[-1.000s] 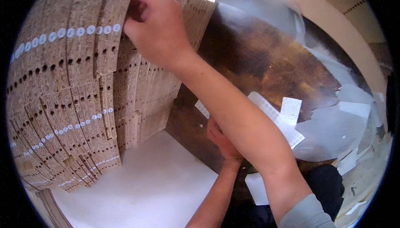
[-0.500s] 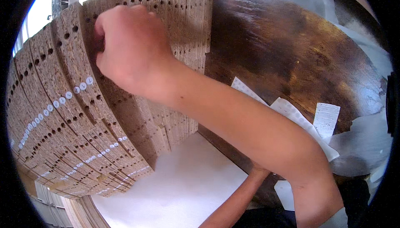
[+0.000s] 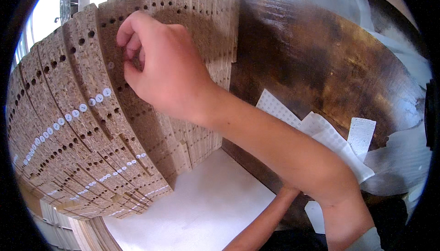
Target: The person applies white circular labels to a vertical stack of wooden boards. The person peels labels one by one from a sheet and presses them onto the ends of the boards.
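My right hand (image 3: 160, 63) hovers in front of the particle board panels (image 3: 151, 113). Its fingers are loosely curled, with a gap between thumb and fingertips, and nothing shows in them. A faint round white label (image 3: 111, 65) sits on the shaded panel just left of the fingertips. A row of round white labels (image 3: 68, 117) crosses the panels further left. My left forearm (image 3: 263, 221) rises from the lower edge and passes behind my right arm, which hides my left hand. Just beyond that arm lie white sheets dotted with round stickers (image 3: 323, 129).
The panels stand upright in a close stack with rows of drilled holes. A white sheet-like surface (image 3: 206, 196) lies at their foot. To the right is a worn brown board (image 3: 311, 44), with a small white piece (image 3: 362, 134) and translucent plastic film (image 3: 394, 164) on it.
My right hand has drawn away from the panel, moving slightly right, and its fingers have loosened. The round label by the fingertips now shows. The whole view has shifted a little.
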Available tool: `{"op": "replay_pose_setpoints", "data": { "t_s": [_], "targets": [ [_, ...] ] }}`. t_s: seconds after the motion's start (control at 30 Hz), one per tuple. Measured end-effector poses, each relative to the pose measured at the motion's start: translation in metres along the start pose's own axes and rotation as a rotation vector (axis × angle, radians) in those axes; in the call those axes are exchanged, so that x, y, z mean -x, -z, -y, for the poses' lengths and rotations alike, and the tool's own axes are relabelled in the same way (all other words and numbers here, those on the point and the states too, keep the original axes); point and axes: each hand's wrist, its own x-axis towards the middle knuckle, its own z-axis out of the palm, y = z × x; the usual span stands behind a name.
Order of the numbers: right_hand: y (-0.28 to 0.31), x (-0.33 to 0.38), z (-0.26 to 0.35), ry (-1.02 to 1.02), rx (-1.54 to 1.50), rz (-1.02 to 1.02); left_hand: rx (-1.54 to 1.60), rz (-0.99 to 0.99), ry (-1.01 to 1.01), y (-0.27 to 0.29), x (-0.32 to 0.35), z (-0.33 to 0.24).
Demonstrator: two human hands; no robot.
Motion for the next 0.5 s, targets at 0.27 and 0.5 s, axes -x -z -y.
{"op": "replay_pose_setpoints", "data": {
  "t_s": [0.27, 0.5],
  "targets": [
    [-0.004, -0.006, -0.003, 0.143, 0.224, 0.006, 0.003, -0.001, 0.0, -0.001, -0.003, -0.004],
    [0.014, -0.003, -0.002, -0.148, 0.031, -0.011, 0.009, -0.008, -0.004, 0.001, -0.005, -0.009]
  ]
}}
